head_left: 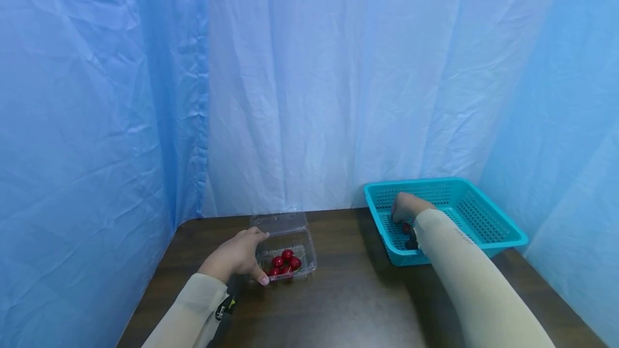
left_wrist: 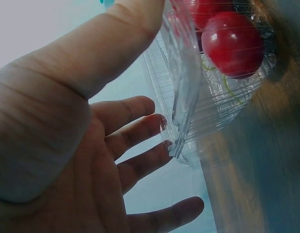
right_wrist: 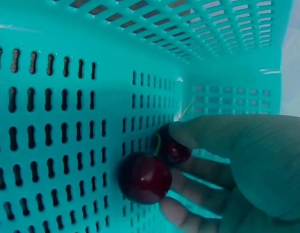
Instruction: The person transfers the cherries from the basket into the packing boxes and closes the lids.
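Note:
On the left of the table stands a clear plastic clamshell box (head_left: 309, 248) with several red cherries (head_left: 287, 255) in it. My left hand (head_left: 237, 255) holds the box at its left end, thumb by the near rim and fingertips against the far side (left_wrist: 157, 124). Over on the right, my right hand (head_left: 408, 207) reaches down inside a teal plastic basket (head_left: 493, 219). Its thumb and fingers pinch a dark red cherry (right_wrist: 175, 151) close to the slotted basket surface. Another cherry (right_wrist: 145, 178) with a green stem lies right at the fingertips.
The box's clear lid (head_left: 279, 223) is folded back towards the curtain. Brown wooden table (head_left: 338, 305) lies between box and basket. Pale blue curtains (head_left: 314, 95) hang behind and on both sides. The basket stands at the table's back right, near the curtain.

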A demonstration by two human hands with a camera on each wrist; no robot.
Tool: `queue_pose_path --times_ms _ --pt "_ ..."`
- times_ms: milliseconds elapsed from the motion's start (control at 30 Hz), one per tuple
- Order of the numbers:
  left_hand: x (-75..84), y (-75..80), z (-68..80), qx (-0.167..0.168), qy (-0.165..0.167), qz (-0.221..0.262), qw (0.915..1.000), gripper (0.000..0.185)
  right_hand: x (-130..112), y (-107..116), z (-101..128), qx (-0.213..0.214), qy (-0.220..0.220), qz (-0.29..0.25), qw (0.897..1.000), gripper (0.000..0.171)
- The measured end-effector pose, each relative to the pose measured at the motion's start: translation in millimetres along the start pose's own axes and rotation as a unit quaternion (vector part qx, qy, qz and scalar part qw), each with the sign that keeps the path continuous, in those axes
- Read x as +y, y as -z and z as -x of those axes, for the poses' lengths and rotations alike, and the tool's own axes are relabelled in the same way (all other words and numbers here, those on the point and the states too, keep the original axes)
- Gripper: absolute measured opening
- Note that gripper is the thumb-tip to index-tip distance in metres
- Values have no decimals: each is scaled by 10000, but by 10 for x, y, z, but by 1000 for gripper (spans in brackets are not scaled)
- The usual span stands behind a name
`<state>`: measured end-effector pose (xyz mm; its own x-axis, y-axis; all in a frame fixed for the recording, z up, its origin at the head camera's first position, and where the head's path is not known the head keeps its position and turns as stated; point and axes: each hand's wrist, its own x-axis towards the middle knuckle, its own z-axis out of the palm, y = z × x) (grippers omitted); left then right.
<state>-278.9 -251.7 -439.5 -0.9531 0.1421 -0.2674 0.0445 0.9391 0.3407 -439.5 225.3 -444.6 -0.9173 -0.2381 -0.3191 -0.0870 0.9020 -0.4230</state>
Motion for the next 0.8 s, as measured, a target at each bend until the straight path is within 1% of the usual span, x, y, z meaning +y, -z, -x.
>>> queue_pose_path --times_ms 233,467,700,800 --pt "4 0 16 13 -13 31 10000 121 -28 22 20 -17 42 92 9999 58" --pt "2 1 15 14 -4 6 10000 121 -83 76 8 122 139 126 9997 56" --pt "6 9 19 17 12 38 10000 122 -287 191 60 195 267 158 9993 54" --pt "8 3 16 5 26 72 10000 122 -378 233 62 272 198 186 9993 52"
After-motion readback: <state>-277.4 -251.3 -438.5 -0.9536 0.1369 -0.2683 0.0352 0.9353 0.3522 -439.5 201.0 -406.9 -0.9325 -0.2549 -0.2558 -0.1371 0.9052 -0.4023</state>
